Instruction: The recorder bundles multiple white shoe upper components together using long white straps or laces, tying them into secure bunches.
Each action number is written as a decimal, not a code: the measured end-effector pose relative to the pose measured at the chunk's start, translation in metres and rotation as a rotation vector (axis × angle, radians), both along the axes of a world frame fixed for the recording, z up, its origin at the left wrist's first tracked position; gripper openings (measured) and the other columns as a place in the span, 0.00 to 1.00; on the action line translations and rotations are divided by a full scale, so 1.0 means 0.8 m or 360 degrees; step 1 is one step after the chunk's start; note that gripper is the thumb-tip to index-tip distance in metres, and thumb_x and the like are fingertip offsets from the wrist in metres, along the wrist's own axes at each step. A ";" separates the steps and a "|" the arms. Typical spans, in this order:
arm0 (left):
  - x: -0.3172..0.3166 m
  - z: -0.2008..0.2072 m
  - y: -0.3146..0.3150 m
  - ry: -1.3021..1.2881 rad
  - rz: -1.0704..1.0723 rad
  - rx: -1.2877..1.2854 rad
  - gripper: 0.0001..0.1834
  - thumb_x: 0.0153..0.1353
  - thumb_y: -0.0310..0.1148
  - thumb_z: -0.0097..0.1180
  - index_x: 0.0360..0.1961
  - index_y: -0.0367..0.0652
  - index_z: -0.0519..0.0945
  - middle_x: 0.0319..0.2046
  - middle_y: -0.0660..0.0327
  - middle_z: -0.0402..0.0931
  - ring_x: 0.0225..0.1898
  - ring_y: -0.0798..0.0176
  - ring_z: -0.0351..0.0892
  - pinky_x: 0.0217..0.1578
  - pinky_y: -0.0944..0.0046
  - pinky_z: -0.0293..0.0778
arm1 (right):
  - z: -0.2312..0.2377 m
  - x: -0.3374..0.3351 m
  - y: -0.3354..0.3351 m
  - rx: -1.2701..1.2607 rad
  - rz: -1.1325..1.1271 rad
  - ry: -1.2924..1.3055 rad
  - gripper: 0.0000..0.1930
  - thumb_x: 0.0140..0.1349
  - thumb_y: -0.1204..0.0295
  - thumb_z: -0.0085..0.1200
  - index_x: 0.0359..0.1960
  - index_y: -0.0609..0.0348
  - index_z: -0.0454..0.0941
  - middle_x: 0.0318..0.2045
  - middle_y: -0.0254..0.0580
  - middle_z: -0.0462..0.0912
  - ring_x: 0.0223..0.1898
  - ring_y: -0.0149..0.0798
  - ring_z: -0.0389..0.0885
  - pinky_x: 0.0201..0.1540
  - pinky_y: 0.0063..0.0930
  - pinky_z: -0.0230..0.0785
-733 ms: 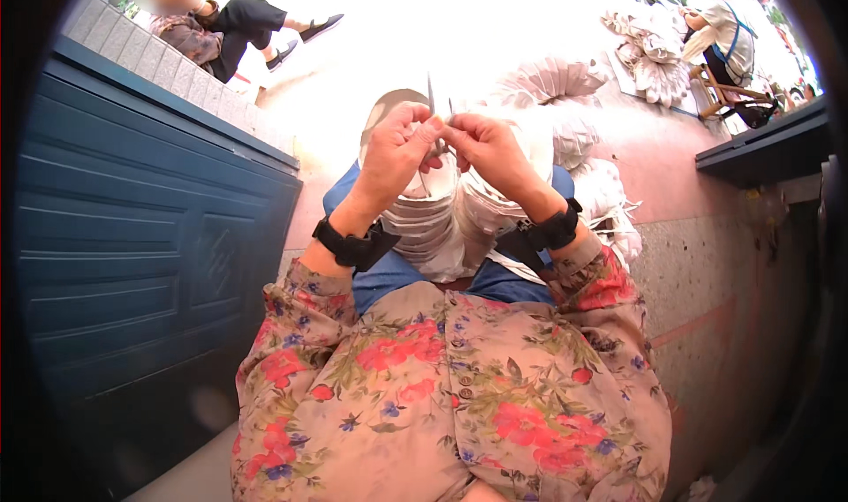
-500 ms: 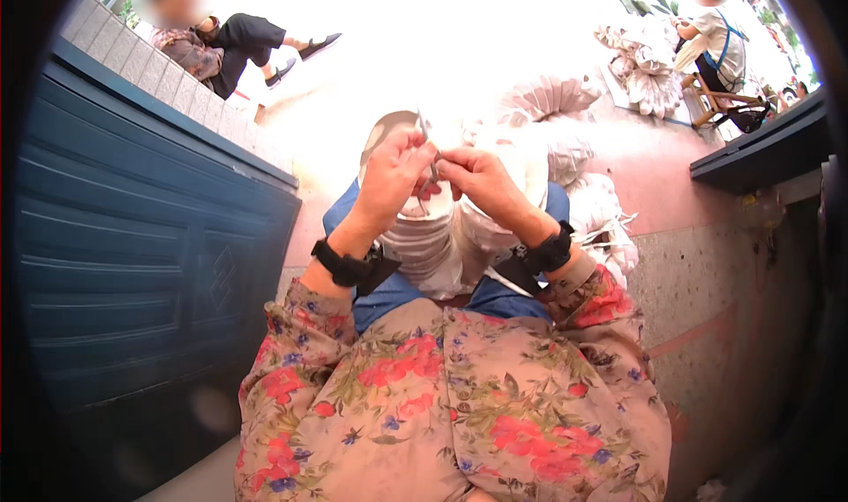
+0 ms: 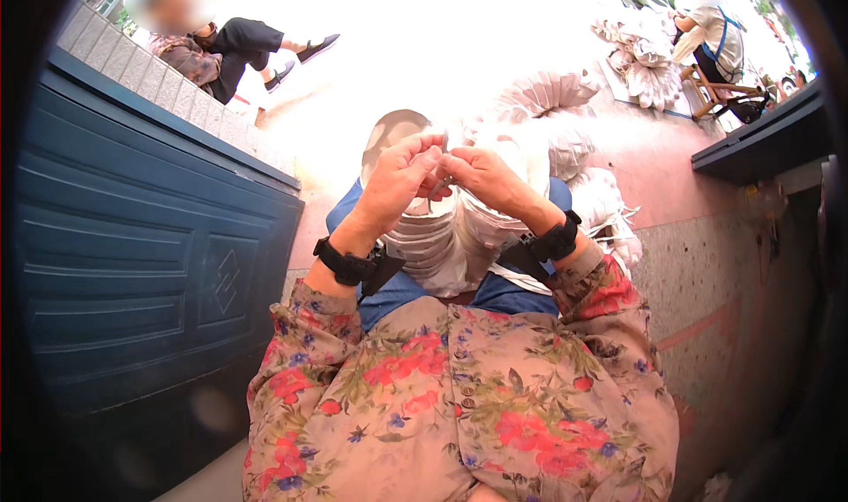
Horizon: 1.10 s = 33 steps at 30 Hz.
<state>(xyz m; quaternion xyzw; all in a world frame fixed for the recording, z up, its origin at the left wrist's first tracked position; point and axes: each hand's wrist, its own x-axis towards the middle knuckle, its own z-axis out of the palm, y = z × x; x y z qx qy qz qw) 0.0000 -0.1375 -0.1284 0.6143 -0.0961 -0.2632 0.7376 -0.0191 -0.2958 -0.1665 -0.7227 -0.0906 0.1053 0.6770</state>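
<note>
My left hand (image 3: pixel 399 177) and my right hand (image 3: pixel 495 182) are raised close together above my lap, fingertips nearly meeting. Both are closed in a pinch. A thin greyish strip (image 3: pixel 430 205) shows between and below the fingers; its exact kind is too small and washed out to make out. Under the hands, a bundle of pale, layered, pleated-looking pieces (image 3: pixel 430 250) rests between my knees. Beyond my left hand lies a flat round pale thing (image 3: pixel 397 129), partly hidden by the hand.
More pale pleated bundles (image 3: pixel 552 96) and tied white bundles (image 3: pixel 602 215) lie to the right. A dark blue panelled door (image 3: pixel 150 246) stands at left. One person (image 3: pixel 190 56) sits at upper left, another (image 3: pixel 717 43) on a chair (image 3: pixel 707 96) at upper right.
Both hands have shifted slightly right, with the fingertips drawn closer together. The strip's upper end, plainer before, is now mostly covered by the fingers. The whole view has moved a little.
</note>
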 end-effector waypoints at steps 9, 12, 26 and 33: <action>0.001 0.003 -0.009 0.0112 0.0057 0.0048 0.11 0.57 0.34 0.51 0.36 0.38 0.72 0.23 0.62 0.73 0.22 0.71 0.74 0.25 0.74 0.72 | 0.033 -0.015 0.000 -0.0513 -0.0002 -0.0240 0.14 0.61 0.65 0.39 0.32 0.66 0.70 0.26 0.50 0.77 0.32 0.42 0.77 0.35 0.31 0.66; 0.003 0.000 -0.010 0.0187 -0.0003 -0.0009 0.11 0.57 0.34 0.51 0.36 0.38 0.72 0.24 0.62 0.73 0.23 0.71 0.74 0.25 0.73 0.72 | 0.030 -0.017 0.005 -0.0754 -0.0217 -0.0309 0.14 0.61 0.65 0.40 0.33 0.65 0.69 0.25 0.53 0.77 0.32 0.49 0.76 0.33 0.34 0.66; -0.036 -0.030 -0.022 -0.0717 0.0413 0.0265 0.35 0.48 0.16 0.54 0.55 0.40 0.50 0.40 0.59 0.60 0.30 0.69 0.74 0.31 0.75 0.71 | 0.005 -0.015 -0.020 0.1172 -0.0073 0.0594 0.12 0.59 0.68 0.44 0.36 0.65 0.74 0.20 0.29 0.70 0.23 0.23 0.65 0.27 0.17 0.60; -0.028 -0.027 -0.020 -0.0481 0.0340 0.0190 0.37 0.50 0.18 0.52 0.58 0.37 0.46 0.31 0.57 0.70 0.28 0.69 0.75 0.29 0.74 0.73 | 0.003 -0.028 -0.027 0.0725 0.0091 0.0294 0.09 0.57 0.72 0.48 0.36 0.64 0.75 0.26 0.31 0.73 0.27 0.24 0.68 0.31 0.15 0.60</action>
